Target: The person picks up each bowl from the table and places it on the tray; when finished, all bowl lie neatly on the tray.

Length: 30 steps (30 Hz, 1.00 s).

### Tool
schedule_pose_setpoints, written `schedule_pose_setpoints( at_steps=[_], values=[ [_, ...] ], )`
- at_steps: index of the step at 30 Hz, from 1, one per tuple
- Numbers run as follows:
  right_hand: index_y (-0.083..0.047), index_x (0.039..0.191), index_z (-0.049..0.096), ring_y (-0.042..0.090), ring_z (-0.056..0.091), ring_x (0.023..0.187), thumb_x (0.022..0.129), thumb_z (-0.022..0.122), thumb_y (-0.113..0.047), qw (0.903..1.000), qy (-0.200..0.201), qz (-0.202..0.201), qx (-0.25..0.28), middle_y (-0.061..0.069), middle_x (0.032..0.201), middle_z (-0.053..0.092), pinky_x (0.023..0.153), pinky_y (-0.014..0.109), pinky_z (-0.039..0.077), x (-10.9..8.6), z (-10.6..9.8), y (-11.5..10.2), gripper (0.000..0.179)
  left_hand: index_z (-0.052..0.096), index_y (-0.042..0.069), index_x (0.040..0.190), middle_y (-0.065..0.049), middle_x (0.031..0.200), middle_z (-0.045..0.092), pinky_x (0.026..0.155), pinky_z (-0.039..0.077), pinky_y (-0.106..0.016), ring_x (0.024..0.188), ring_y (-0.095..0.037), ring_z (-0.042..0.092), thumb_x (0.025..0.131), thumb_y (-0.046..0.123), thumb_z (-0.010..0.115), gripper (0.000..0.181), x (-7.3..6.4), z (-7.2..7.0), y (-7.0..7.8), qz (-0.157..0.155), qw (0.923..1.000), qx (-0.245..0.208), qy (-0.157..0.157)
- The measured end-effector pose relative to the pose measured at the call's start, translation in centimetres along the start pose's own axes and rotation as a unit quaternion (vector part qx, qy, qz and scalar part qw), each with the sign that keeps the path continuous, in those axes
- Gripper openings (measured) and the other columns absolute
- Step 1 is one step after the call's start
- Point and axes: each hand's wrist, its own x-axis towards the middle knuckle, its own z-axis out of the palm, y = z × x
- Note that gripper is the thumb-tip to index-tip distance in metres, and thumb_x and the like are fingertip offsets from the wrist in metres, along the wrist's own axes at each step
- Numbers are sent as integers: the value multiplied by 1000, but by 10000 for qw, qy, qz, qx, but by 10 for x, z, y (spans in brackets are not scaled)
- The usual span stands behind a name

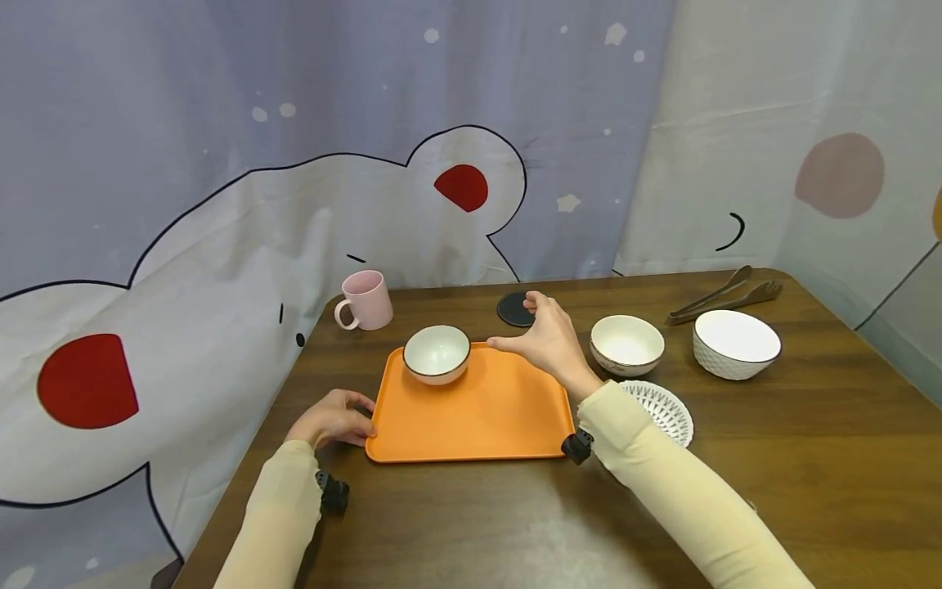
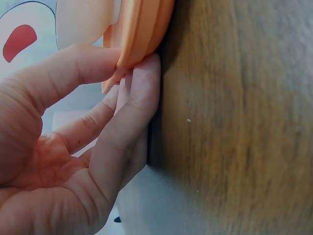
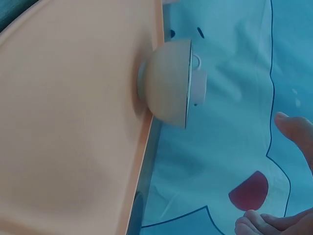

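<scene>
An orange tray (image 1: pixel 478 417) lies on the wooden table, with a white bowl with a dark rim (image 1: pixel 437 353) upright in its far left corner. My left hand (image 1: pixel 337 417) is at the tray's left edge. In the left wrist view the thumb is on top of the tray rim (image 2: pixel 146 29) and fingers are beneath, pinching it. Above the tray's far right part, my right hand (image 1: pixel 546 339) is held with thumb and fingers spread apart and nothing between them. The right wrist view shows the bowl (image 3: pixel 168 83) on the tray, apart from that hand.
A pink mug (image 1: pixel 370 301) stands behind the tray at left; a black coaster (image 1: pixel 513 309) lies partly behind my right hand. To the right are a cream bowl (image 1: pixel 627 343), a white textured bowl (image 1: pixel 736 343), metal tongs (image 1: pixel 724 303) and a white openwork dish (image 1: pixel 666 411), partly covered by my sleeve.
</scene>
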Motion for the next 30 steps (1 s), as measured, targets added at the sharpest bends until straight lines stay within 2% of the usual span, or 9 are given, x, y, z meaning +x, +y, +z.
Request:
schedule_pose_setpoints(
  at_steps=[12,30],
  values=[
    [-2,145,37,35,44,131,68,87,-41,9997,58,209,-85,16,140,50,110,49,39,-1,-22,17,99,51,-11,123,-19,96,61,74,62,-35,75,-21,68,78,-7,71,50,-2,0,1,20,10000,-25,-48],
    [2,146,33,40,43,131,72,83,-44,9974,241,535,-429,21,143,47,109,52,38,-1,-72,47,100,51,-11,124,-19,97,61,74,61,-35,76,-21,69,79,-5,72,50,1,0,0,46,9999,67,-87]
  ],
)
